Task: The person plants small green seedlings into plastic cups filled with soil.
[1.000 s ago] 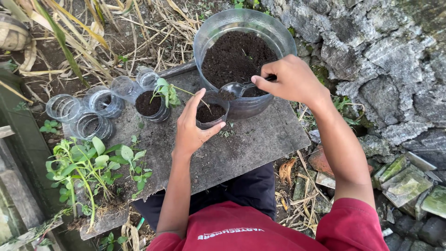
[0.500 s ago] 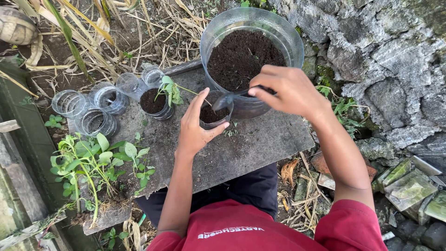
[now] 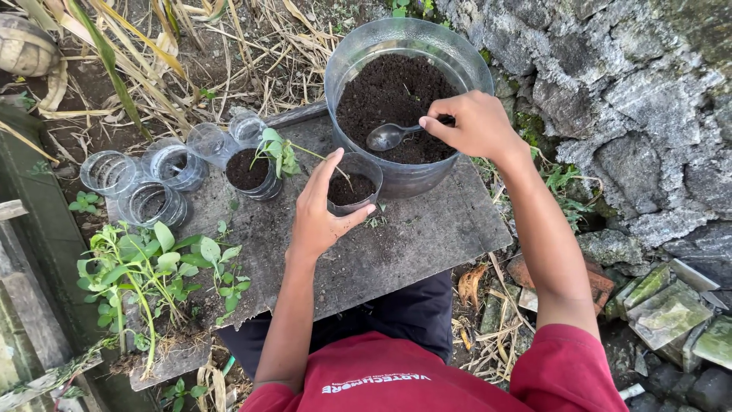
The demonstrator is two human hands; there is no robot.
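My left hand (image 3: 314,212) cups a small clear plastic cup (image 3: 353,185) part-filled with dark soil; a thin seedling stem leans out of it. My right hand (image 3: 474,123) grips the handle of a metal spoon (image 3: 388,136), whose bowl hangs over the soil inside a big clear plastic tub (image 3: 406,91). Both stand on a weathered grey board (image 3: 396,236). A second soil-filled cup (image 3: 247,169) with a green seedling sits left of my hand.
Several empty clear cups (image 3: 145,183) cluster at the board's left end. A bunch of uprooted green seedlings (image 3: 145,267) lies on the near left. A rough stone wall (image 3: 625,99) rises on the right, dry stalks at the back, mossy bricks (image 3: 671,305) lower right.
My right hand tipped the spoon at the small cup, then carried it back up over the tub's soil. My left hand kept its hold on the cup.
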